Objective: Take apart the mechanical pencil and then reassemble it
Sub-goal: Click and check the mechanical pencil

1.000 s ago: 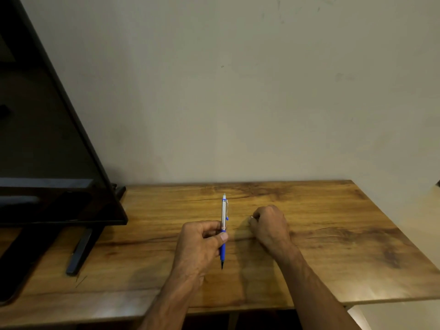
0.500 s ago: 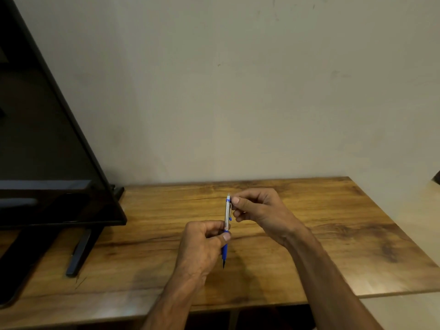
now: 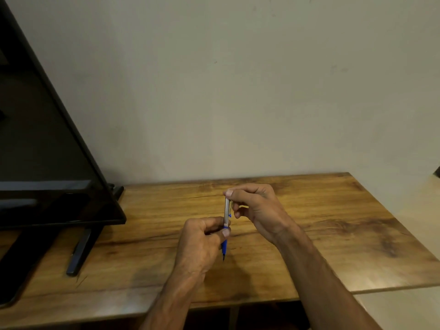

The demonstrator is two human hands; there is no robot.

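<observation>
I see the mechanical pencil (image 3: 226, 225) standing up above the table (image 3: 333, 234), tip down, and its top end is hidden under the right hand (image 3: 256, 208), whose fingers (image 3: 229, 193) pinch it from above. The left hand (image 3: 202, 244) is curled in a fist with its fingers pressed around the blue lower part. A black TV (image 3: 47, 151) sits far left, partly cut off.
</observation>
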